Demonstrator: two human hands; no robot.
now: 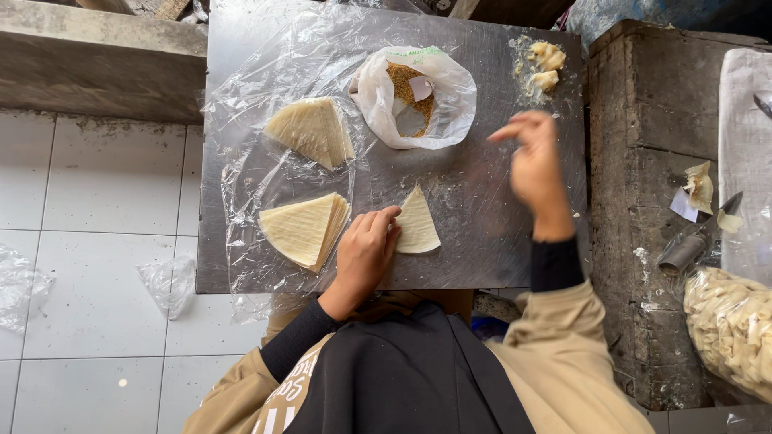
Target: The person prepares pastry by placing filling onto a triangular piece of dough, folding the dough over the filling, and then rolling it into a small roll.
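On the metal worktop (482,241) lie two stacks of wedge-shaped wrappers (310,128) on clear plastic, one single wrapper (418,225), and one white bag of brown filling (414,96). The left hand (366,249), fingers flat, presses the single wrapper's left edge near the worktop's front edge. The right hand (535,165) hovers loosely curled, empty, over bare metal beside the bag.
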